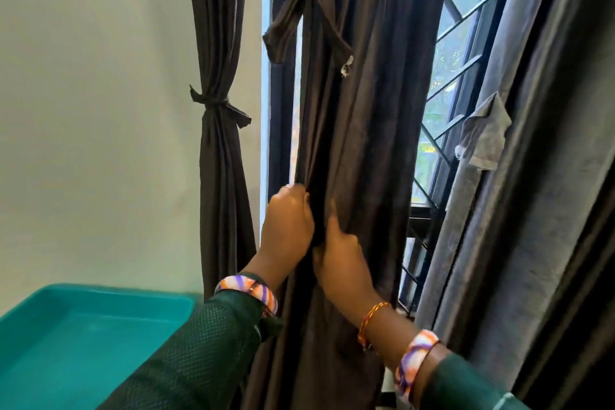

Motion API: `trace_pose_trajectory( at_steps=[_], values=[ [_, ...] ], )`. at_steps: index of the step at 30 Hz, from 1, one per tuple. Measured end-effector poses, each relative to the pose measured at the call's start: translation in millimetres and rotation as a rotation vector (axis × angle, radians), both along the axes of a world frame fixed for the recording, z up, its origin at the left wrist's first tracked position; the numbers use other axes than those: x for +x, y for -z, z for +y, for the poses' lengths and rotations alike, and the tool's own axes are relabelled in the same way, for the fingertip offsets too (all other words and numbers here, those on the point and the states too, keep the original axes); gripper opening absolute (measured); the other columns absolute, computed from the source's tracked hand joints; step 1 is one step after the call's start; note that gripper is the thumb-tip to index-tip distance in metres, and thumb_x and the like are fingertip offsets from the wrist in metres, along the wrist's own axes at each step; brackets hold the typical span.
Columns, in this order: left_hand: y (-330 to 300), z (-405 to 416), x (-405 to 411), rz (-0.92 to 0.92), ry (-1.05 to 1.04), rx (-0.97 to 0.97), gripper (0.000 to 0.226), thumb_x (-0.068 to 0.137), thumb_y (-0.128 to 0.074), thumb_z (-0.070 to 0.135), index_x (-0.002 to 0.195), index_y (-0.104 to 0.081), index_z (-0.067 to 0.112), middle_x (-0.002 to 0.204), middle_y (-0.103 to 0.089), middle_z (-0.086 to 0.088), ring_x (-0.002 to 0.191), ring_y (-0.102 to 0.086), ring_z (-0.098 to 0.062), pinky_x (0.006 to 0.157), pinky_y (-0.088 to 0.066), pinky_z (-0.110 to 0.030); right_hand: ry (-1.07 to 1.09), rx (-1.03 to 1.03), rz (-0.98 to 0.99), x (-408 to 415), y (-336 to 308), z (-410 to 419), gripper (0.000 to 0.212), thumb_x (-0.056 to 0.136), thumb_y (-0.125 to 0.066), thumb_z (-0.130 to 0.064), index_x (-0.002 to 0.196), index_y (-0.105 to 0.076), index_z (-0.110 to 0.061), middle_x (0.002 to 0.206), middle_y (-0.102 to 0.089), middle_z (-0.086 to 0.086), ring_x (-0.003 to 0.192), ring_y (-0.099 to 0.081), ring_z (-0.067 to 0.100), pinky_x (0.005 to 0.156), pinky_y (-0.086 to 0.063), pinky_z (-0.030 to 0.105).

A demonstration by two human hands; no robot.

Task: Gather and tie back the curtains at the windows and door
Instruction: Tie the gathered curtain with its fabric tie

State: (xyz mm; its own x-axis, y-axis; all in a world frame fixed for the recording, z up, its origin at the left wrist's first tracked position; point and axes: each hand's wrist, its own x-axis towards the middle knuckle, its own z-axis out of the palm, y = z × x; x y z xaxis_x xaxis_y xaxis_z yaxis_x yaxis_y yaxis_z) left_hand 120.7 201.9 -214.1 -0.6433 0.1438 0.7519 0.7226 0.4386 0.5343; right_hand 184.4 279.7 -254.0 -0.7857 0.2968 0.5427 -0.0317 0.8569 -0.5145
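A dark brown curtain [366,130] hangs loose in the middle of the window. My left hand [288,220] grips its left edge, fingers curled round a fold. Just to the right and lower, my right hand [342,260] holds a bunch of the same cloth, its fingertips hidden in the folds. The curtain's tie-back strap [299,10] dangles loose near the top. A second dark curtain [219,160] at the left is gathered and knotted with its tie [216,103]. A grey curtain [532,176] hangs at the right with its strap [486,133] loose.
The barred window [462,43] shows between the curtains, its sill [424,210] right of my hands. A teal plastic tub lid [83,336] sits at lower left, against a pale wall [93,93].
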Motion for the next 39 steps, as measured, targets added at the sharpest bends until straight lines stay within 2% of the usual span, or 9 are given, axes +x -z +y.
trace_pose_trajectory(
  at_steps=[10,14,18,21,24,28,30,33,39],
  values=[
    [-1.4,7.1,2.4,-0.047,0.177,0.08,0.032,0.089,-0.055,0.03,0.064,-0.046,0.011,0.056,-0.039,0.01,0.049,-0.041,-0.003,0.05,-0.037,-0.009,-0.095,0.145,-0.128,-18.9,12.6,0.1,0.037,0.094,-0.042,-0.01,0.13,-0.047,-0.007,0.101,-0.068,0.015,0.093,-0.065,0.034,0.08,-0.053,0.039],
    [-0.5,5.1,-10.6,-0.015,0.035,0.062,0.025,0.088,-0.056,0.01,0.065,-0.047,0.01,0.063,-0.044,0.0,0.052,-0.037,-0.005,0.055,-0.029,-0.016,-0.183,0.235,-0.19,-8.9,1.8,22.0,0.072,0.093,-0.045,-0.033,0.15,-0.001,-0.027,0.11,-0.066,0.013,0.1,-0.061,0.037,0.078,-0.05,0.04],
    [1.3,-5.1,-27.5,0.074,-0.107,0.067,0.029,0.083,-0.058,-0.001,0.059,-0.045,0.007,0.057,-0.047,-0.014,0.054,-0.039,-0.017,0.056,-0.028,-0.025,0.082,0.286,0.223,-9.2,-17.4,71.6,0.084,0.086,-0.05,-0.045,0.149,-0.011,-0.007,0.149,-0.032,0.021,0.138,-0.03,0.038,0.108,-0.033,0.045],
    [2.8,-8.0,-34.7,0.058,-0.142,0.049,0.027,0.085,-0.058,0.0,0.06,-0.048,-0.001,0.059,-0.052,-0.021,0.054,-0.04,-0.019,0.056,-0.03,-0.027,0.267,-0.069,0.162,-14.3,-36.9,110.5,0.104,0.08,-0.07,-0.035,0.148,0.002,-0.003,0.154,-0.015,0.02,0.144,-0.014,0.031,0.114,-0.022,0.043],
    [4.7,-2.9,-35.5,0.067,-0.148,0.024,0.025,0.086,-0.057,0.0,0.062,-0.051,-0.005,0.061,-0.054,-0.021,0.054,-0.044,-0.023,0.057,-0.03,-0.028,0.126,-0.492,0.137,-16.1,-46.1,135.8,0.074,0.073,-0.076,-0.022,0.136,-0.041,-0.012,0.117,-0.063,0.009,0.109,-0.06,0.025,0.097,-0.047,0.043],
    [8.0,17.1,-30.7,0.071,-0.112,0.024,0.023,0.084,-0.058,-0.002,0.062,-0.052,-0.005,0.06,-0.055,-0.021,0.053,-0.044,-0.023,0.057,-0.026,-0.021,0.083,-0.267,0.11,-10.5,-29.6,116.2,0.016,0.083,-0.06,-0.002,0.096,-0.067,-0.006,0.065,-0.063,0.003,0.058,-0.056,0.002,0.062,-0.046,0.021],
    [9.5,32.4,-24.3,0.101,-0.052,0.011,0.022,0.082,-0.059,-0.003,0.061,-0.052,-0.003,0.058,-0.055,-0.021,0.051,-0.045,-0.021,0.056,-0.019,-0.016,0.005,-0.209,0.141,-8.8,-22.0,94.7,0.035,0.085,-0.05,0.003,0.117,-0.06,-0.007,0.06,-0.061,0.002,0.05,-0.051,0.005,0.054,-0.042,0.015],
    [10.5,57.1,-10.8,0.107,0.044,-0.006,0.021,0.083,-0.052,0.006,0.065,-0.055,-0.004,0.064,-0.059,-0.023,0.057,-0.056,-0.034,0.057,-0.025,-0.021,-0.075,-0.154,0.041,-13.2,-10.3,69.4,0.074,0.086,-0.044,-0.001,0.15,-0.017,-0.028,0.08,-0.068,0.02,0.069,-0.062,0.031,0.063,-0.052,0.038],
    [14.2,72.0,-2.3,0.099,0.138,0.095,0.025,0.085,-0.046,0.011,0.066,-0.054,-0.003,0.064,-0.057,-0.02,0.056,-0.054,-0.032,0.053,-0.021,-0.02,-0.038,-0.113,-0.059,-6.3,6.1,57.8,0.092,0.088,-0.044,-0.005,0.139,0.027,-0.032,0.079,-0.065,0.014,0.073,-0.06,0.032,0.06,-0.045,0.037]
  ],
)
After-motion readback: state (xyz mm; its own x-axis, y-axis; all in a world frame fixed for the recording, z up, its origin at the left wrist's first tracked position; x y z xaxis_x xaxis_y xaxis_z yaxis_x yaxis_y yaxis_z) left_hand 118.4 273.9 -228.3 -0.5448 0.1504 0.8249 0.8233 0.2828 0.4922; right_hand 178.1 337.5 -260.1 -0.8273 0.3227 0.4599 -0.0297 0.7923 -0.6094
